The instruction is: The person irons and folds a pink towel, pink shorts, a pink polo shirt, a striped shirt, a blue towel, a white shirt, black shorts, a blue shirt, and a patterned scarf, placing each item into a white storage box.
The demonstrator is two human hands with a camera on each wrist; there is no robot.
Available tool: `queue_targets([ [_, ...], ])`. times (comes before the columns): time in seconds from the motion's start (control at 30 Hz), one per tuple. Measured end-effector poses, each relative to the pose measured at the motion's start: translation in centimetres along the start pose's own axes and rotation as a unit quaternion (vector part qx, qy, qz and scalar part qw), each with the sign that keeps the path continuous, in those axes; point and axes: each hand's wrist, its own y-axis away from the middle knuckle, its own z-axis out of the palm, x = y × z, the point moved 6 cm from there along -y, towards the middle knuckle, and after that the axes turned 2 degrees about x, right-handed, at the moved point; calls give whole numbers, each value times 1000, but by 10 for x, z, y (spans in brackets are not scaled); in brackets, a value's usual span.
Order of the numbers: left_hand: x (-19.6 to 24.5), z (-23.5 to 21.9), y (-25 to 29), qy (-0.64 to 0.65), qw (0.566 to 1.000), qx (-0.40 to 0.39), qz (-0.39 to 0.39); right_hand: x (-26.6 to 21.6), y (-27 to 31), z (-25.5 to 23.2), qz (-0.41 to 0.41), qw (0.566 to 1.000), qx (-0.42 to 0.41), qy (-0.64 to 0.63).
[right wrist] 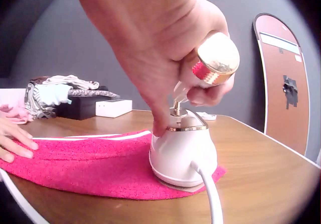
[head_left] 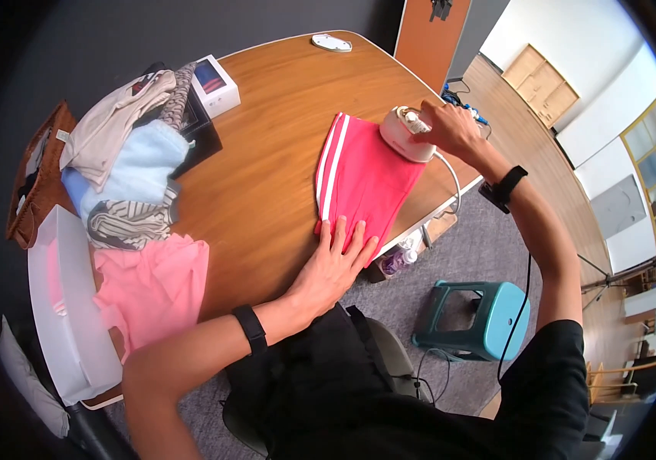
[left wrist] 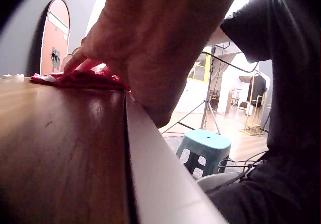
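Observation:
A bright pink garment with two white stripes (head_left: 362, 180) lies flat along the table's edge. My left hand (head_left: 326, 270) presses on its near end, fingers spread straight. At the far end my right hand (head_left: 451, 130) grips a small white iron with gold trim (right wrist: 183, 156) by its handle, fingers curled round it. The iron's base sits on the cloth by the far edge, and a white cord (right wrist: 209, 196) leaves its back. In the left wrist view, the left hand (left wrist: 145, 43) covers much of the pink cloth (left wrist: 80, 79).
Left on the wooden table (head_left: 267, 153) are piled clothes (head_left: 140, 157), a pink shirt (head_left: 155, 287), a white box (head_left: 215, 86) and a white bin (head_left: 67, 314). A white disc-like item (head_left: 332, 43) lies at the far edge. A teal stool (head_left: 504, 318) stands on the floor at right.

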Motion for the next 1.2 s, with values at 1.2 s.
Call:
queue_targets([
  [1.2,-19,-14,16,168,982,83,-22,73,15,-7,81,992,98,-4],
])
